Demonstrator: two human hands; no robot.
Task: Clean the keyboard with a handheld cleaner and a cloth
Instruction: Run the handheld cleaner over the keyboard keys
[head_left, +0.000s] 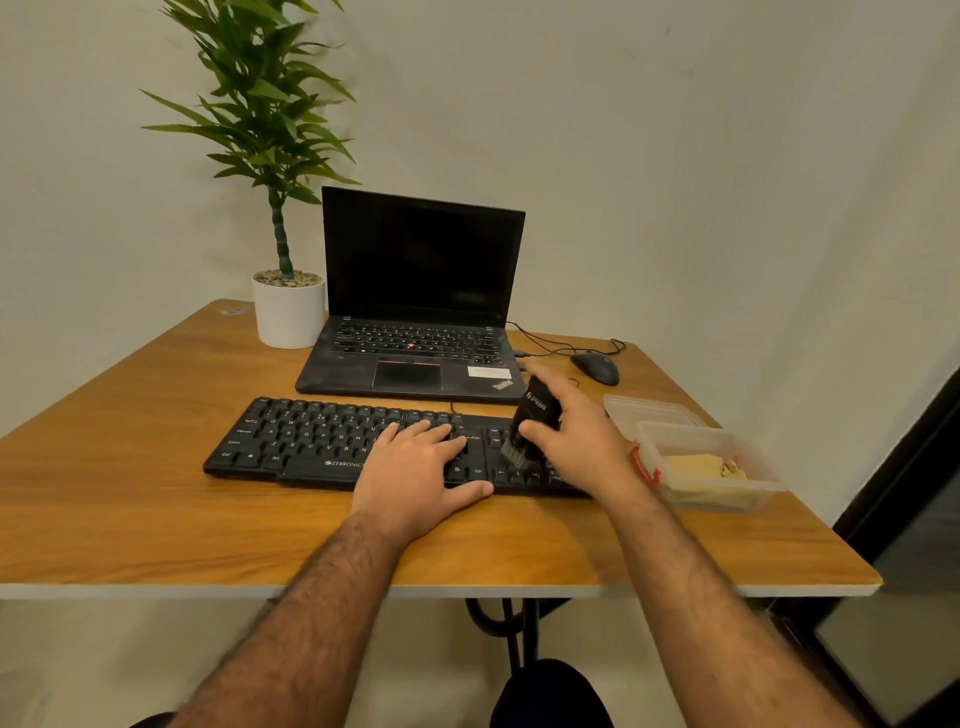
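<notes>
The wooden table (156, 519) fills mid-frame. The black keyboard (311, 441) lies at centre. The left hand (415, 467) rests flat, fingers extended, on its keys. The right hand (576, 436) grips the handheld cleaner (532, 415), brush end touching the keyboard's right-hand keys.

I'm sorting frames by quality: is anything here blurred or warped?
Head view: the right hand and handheld cleaner over the keyboard are slightly motion-blurred; the left hand is sharper; wide-angle distortion bows the table edges; lighting is soft and even.
</notes>
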